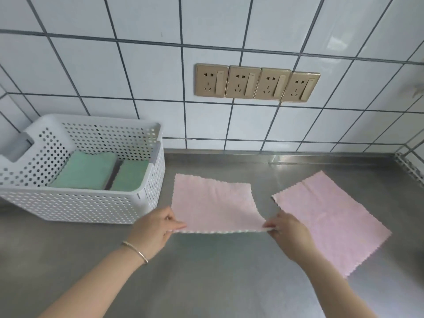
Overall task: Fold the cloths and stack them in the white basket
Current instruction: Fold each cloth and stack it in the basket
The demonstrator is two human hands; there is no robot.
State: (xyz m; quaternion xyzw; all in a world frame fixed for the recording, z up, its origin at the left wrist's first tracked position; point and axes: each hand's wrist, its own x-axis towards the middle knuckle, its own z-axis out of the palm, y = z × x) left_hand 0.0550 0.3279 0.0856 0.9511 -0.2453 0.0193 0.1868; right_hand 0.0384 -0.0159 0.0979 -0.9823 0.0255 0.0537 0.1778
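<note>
A pink cloth (213, 203) lies in the middle of the steel counter, its near edge lifted off the surface. My left hand (153, 228) pinches the near left corner and my right hand (286, 230) pinches the near right corner. A second pink cloth (330, 216) lies flat and unfolded to the right, partly under my right hand. The white perforated basket (75, 207) stands at the left and holds folded green cloths (91, 171) side by side, with a dark layer showing between them.
The steel counter (206, 271) runs to a white tiled wall with a row of gold power sockets (257, 83). A perforated metal rack edge (410, 168) shows at the far right. A bracelet sits on my left wrist.
</note>
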